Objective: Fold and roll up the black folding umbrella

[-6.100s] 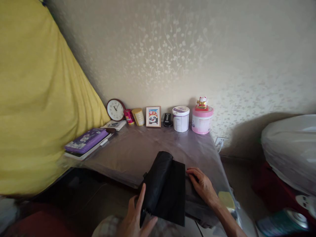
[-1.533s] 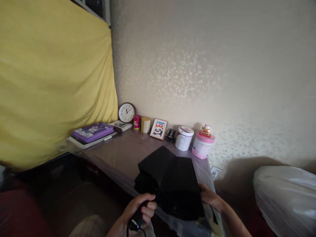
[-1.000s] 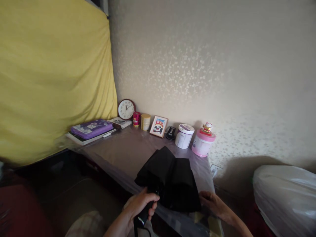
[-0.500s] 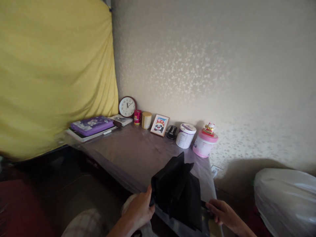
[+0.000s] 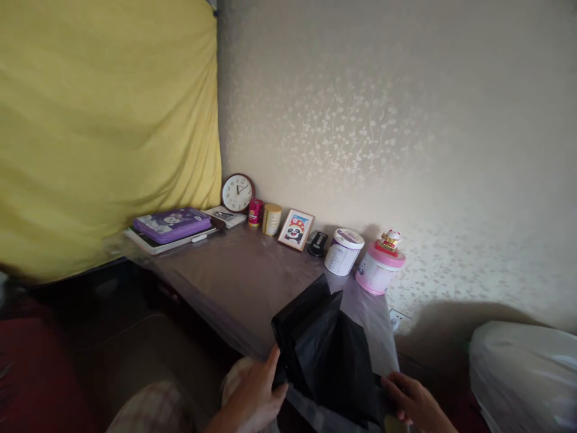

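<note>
A black folding umbrella (image 5: 333, 355), its loose panels bunched in pointed folds, is held over the near right corner of the table. My left hand (image 5: 259, 391) is closed around its left end, thumb lying along the dark edge. At the lower right, my right hand (image 5: 412, 397) pinches a dark narrow piece at the umbrella's other side. What lies under the fabric and inside my left palm is hidden.
Along the wall on the covered table (image 5: 216, 270) stand a clock (image 5: 238, 192), small tins, a panda picture (image 5: 296, 229), a white tub (image 5: 344, 252) and a pink tub (image 5: 380, 267) with a cat figurine. A purple case (image 5: 174, 225) lies left; a white bag (image 5: 523, 367) sits right.
The black panels have spread and tilted slightly, showing more folds. Both hands keep their hold and have shifted a little. The view has turned slightly, so the table things sit further right.
</note>
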Available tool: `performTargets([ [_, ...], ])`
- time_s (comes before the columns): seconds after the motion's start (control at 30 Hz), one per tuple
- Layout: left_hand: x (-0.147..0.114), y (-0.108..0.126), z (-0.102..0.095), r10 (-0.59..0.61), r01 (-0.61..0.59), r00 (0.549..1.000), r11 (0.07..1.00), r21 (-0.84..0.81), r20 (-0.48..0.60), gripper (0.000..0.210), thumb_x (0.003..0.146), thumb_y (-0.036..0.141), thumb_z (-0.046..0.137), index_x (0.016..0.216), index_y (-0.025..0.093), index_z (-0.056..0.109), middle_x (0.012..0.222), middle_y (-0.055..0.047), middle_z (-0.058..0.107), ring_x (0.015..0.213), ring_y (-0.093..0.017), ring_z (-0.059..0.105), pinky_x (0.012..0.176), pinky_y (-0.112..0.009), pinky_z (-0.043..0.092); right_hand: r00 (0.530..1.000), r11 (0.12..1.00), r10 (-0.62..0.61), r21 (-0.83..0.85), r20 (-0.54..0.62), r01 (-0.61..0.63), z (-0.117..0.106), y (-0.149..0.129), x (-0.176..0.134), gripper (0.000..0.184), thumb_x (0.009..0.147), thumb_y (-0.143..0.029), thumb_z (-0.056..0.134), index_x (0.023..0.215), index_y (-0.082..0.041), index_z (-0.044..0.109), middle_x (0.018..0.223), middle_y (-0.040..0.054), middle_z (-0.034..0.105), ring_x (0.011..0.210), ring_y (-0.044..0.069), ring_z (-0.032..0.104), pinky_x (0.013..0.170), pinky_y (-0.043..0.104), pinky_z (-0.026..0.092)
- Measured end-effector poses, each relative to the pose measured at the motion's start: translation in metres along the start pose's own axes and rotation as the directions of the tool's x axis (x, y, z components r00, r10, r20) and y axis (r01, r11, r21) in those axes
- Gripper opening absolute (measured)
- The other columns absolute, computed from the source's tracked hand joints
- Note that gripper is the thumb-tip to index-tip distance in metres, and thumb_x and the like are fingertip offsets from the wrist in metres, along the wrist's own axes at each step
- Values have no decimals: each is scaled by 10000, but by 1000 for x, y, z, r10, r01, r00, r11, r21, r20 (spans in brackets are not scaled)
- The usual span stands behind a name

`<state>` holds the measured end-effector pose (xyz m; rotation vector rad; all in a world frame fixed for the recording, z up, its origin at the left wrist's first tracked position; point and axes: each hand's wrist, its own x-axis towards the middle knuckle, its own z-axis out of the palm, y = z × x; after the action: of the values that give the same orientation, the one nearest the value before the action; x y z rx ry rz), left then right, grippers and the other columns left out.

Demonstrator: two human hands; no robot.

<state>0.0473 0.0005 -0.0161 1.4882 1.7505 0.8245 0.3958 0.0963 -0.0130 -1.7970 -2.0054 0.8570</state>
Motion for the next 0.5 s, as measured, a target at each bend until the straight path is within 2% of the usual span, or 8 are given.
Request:
performTargets([
  [0.07, 2, -5, 5, 40, -32, 997, 992, 120, -63, 537, 702, 375, 576, 1226, 277, 513, 530, 21, 496, 540, -222, 545, 620, -350, 399, 980, 989, -124, -104, -153, 109, -8, -17, -1, 328, 734, -526, 491, 690, -222, 606, 692, 64, 643, 624, 215, 627, 603, 295, 493],
  [0.1, 2, -6, 7, 52, -37, 996, 983, 181, -77, 543, 699, 380, 575, 1228, 275, 515, 571, -3, 523, 602, -249, 561, 643, -369, 393, 951, 973, -204, -157, -233, 171, -12, -30, -1, 303, 763, -503, 487, 752, -230, 620, 790, 70, 661, 718, 227, 640, 680, 301, 498],
  [0.17, 1, -5, 9, 65, -44, 996, 958, 284, -66, 560, 725, 394, 539, 1266, 264, 484, 643, -43, 573, 686, -282, 573, 667, -389, 382, 885, 933, -345, -221, -311, 286, -18, -63, 0, 276, 829, -448, 456, 892, -239, 625, 915, 75, 660, 822, 223, 641, 744, 303, 499],
  [0.23, -1, -2, 10, 75, -63, 997, 932, 357, -19, 574, 766, 364, 487, 1325, 259, 408, 704, -59, 613, 716, -274, 580, 680, -379, 376, 781, 850, -523, -280, -342, 446, -20, -100, 3, 249, 876, -384, 437, 989, -241, 608, 1016, 78, 645, 946, 214, 615, 853, 315, 478],
  [0.3, -3, 3, 10, 86, -91, 996, 907, 412, 31, 633, 779, 297, 470, 1384, 267, 286, 771, -50, 643, 744, -245, 591, 707, -357, 375, 672, 728, -684, -328, -283, 603, -16, -136, 7, 247, 902, -315, 423, 1066, -238, 590, 1102, 79, 620, 1024, 208, 587, 910, 349, 464],
  [0.37, -5, 6, 10, 96, -118, 993, 883, 454, 71, 724, 776, 235, 469, 1425, 256, 150, 842, -46, 661, 790, -221, 600, 734, -336, 374, 587, 609, -788, -377, -187, 697, -9, -167, 11, 266, 910, -243, 418, 1126, -255, 572, 1176, 66, 593, 1068, 196, 568, 937, 374, 456],
  [0.43, -6, 8, 11, 88, -125, 991, 867, 483, 98, 754, 785, 201, 447, 1438, 226, 71, 902, -64, 668, 827, -215, 605, 734, -321, 377, 527, 503, -848, -406, -62, 763, 1, -188, 15, 313, 905, -177, 406, 1166, -262, 556, 1225, 60, 570, 1107, 190, 549, 951, 384, 453],
  [0.5, -6, 8, 12, 72, -120, 991, 861, 494, 116, 743, 795, 176, 416, 1442, 204, 51, 921, -82, 671, 819, -219, 615, 702, -315, 385, 511, 449, -858, -418, 46, 790, 9, -199, 19, 363, 891, -120, 385, 1193, -248, 541, 1292, 65, 525, 1137, 181, 531, 944, 352, 466],
])
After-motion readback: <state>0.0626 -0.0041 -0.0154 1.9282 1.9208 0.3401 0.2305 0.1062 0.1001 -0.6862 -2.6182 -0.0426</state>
